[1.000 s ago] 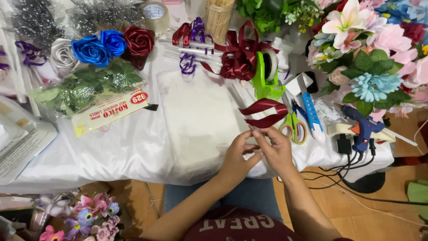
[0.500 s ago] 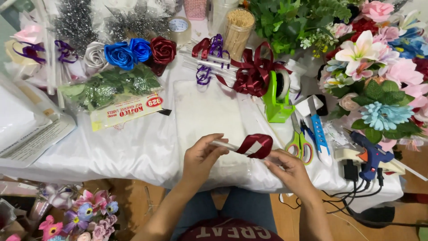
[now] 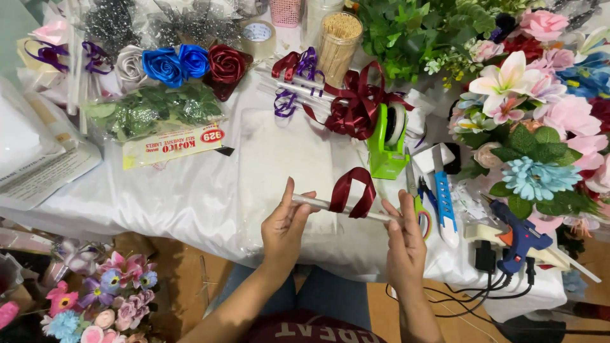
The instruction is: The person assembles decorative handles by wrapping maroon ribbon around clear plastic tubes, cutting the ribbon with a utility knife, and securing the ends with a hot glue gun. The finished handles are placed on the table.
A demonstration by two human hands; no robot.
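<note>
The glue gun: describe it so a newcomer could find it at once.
Look at the right end of the white-draped table, just below the artificial flowers. The glue gun lies there among black cables; it alone is bright blue with an orange trigger.

Single head-worn view, looking steeply down from above the seated lap onto a craft table.

Faces forward and downward across the white-draped table (image 3: 159, 209); near edge at lower centre of the frame, far clutter along the top edge. Set close: left hand (image 3: 284, 230) and right hand (image 3: 405, 244) at lower centre, forearms entering from the bottom edge. Artificial flowers (image 3: 540, 121) at upper right, floor at lower left. No second view sharing the scene.
</note>
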